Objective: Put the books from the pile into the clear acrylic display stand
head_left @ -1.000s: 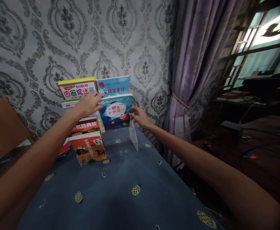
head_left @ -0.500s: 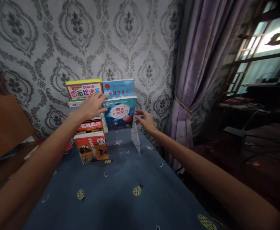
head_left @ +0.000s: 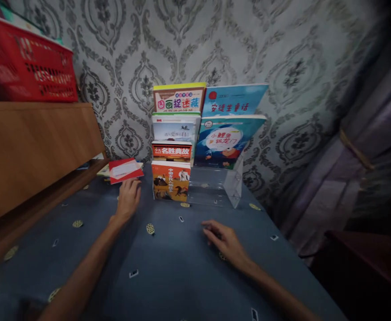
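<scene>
My left hand (head_left: 128,198) reaches to a red book (head_left: 125,170) with a pale panel. Its fingertips are at the book's near edge; I cannot tell whether they touch it. My right hand (head_left: 224,243) is over the table, fingers loosely apart, holding nothing. Between and behind the hands stands a clear tiered book rack (head_left: 232,186). Its left column holds an orange book (head_left: 171,182), a red-orange book (head_left: 172,152), a pale book (head_left: 177,130) and a colourful puzzle book (head_left: 178,99). A dark blue book (head_left: 224,145) and a light blue book (head_left: 233,100) stand on the right.
The table has a dark blue patterned cloth (head_left: 168,258). Yellowish books or papers (head_left: 104,171) lie under the red book. On the left, a wooden cabinet (head_left: 41,147) carries a red plastic basket (head_left: 44,67). A purple curtain (head_left: 332,178) hangs at the right, against a patterned wall.
My left hand has left the upper books and moved to the red book at the left. My right hand has come away from the dark blue book, down over the table. The view has turned left.
</scene>
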